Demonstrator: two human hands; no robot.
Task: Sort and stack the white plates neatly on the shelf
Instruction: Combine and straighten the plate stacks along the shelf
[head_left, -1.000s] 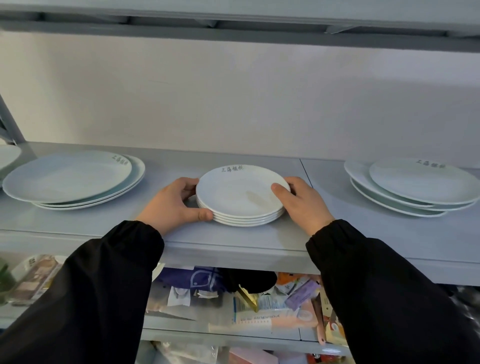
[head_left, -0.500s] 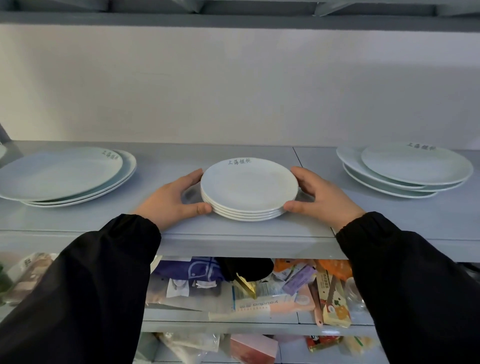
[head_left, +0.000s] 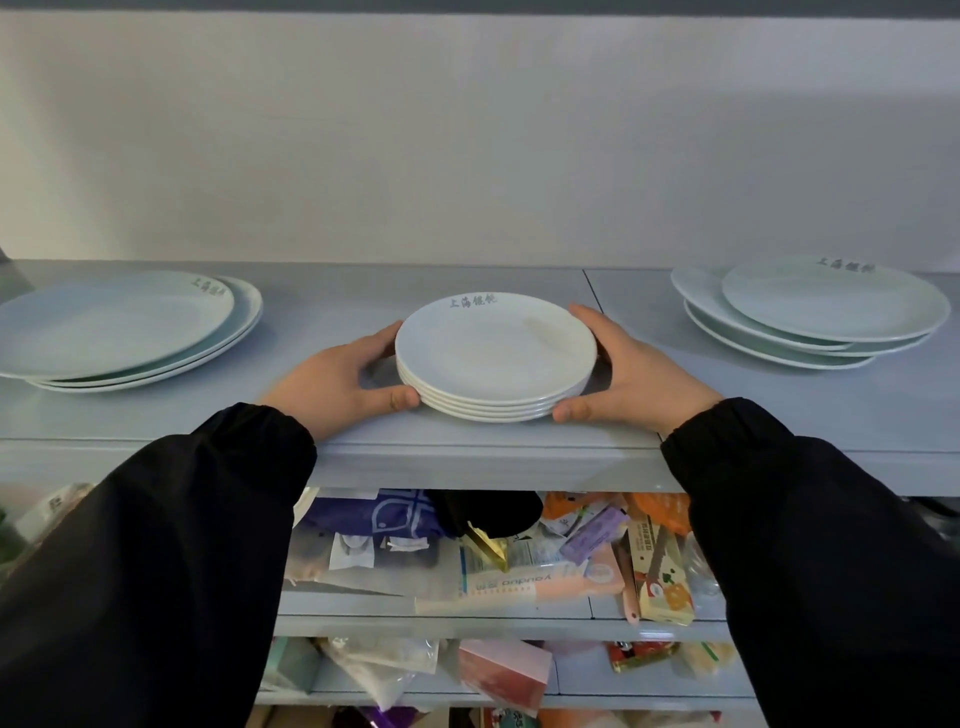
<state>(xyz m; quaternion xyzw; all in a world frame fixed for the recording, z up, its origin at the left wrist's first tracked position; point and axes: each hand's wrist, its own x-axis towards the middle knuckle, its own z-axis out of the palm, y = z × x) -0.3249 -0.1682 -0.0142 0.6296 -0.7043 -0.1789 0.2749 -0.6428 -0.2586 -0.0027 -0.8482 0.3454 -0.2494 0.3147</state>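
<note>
Small plate stack (head_left: 496, 358) sits mid-shelf (head_left: 322, 312), near the front edge. Left hand (head_left: 337, 382) cups its left rim, right hand (head_left: 641, 371) its right rim, thumbs at the front, fingers curled round the back. Big plates (head_left: 119, 327) far left; second pile (head_left: 815, 312) far right, skewed. Clutter (head_left: 519, 561) on lower shelves.

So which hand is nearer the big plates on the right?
Right. The right hand is left of the big plates; the left hand is farther left, past the small stack.
</note>
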